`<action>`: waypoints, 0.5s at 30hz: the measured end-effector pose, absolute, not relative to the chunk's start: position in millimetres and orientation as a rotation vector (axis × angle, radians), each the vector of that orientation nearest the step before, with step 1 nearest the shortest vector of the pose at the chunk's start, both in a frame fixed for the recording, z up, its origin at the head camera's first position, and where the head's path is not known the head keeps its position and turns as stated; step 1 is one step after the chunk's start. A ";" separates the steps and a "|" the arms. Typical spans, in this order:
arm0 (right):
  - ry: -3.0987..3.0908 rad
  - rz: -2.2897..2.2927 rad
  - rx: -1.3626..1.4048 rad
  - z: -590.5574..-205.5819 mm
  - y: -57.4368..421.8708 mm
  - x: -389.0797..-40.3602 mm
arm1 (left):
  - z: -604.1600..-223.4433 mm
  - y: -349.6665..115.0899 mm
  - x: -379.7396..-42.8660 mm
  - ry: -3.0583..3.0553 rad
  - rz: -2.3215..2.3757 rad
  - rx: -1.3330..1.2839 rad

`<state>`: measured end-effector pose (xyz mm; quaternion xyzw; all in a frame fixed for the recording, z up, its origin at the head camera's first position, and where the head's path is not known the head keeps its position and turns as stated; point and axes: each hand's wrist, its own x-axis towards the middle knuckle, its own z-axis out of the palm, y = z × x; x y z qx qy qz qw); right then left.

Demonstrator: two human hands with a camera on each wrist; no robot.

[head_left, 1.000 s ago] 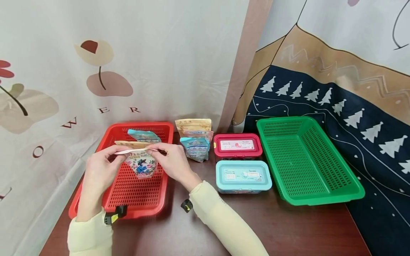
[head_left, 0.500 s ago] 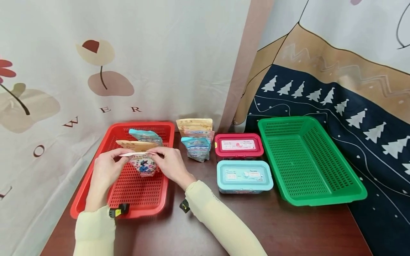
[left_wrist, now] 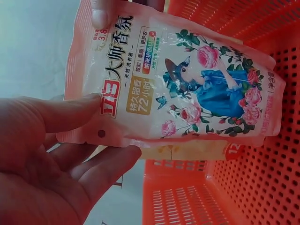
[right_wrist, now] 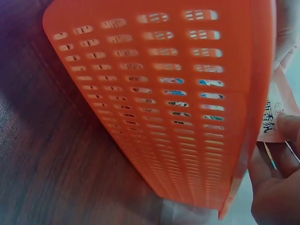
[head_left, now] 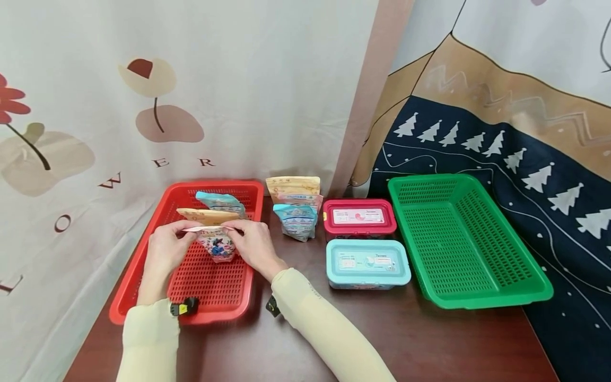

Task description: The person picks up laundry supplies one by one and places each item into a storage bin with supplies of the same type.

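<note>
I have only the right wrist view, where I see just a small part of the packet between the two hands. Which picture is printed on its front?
Observer: The left wrist view shows a figure in blue on the front of the held packet.
Operator: Thank you. And what is directly behind it?
Observer: In the head view, a tan packet is just behind it, inside the red basket.
</note>
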<state>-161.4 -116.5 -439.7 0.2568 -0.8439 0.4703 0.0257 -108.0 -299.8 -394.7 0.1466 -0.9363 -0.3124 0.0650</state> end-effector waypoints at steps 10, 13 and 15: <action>-2.594 1.399 0.788 -444.3 -120.8 -163.5 | -396.0 -299.4 -113.4 -2.849 -0.935 0.496; -2.590 1.401 0.791 -444.8 -121.5 -164.1 | -395.5 -299.9 -114.4 -2.849 -0.926 0.497; -2.599 1.400 0.786 -444.8 -122.0 -164.0 | -395.1 -300.3 -115.0 -2.854 -0.920 0.499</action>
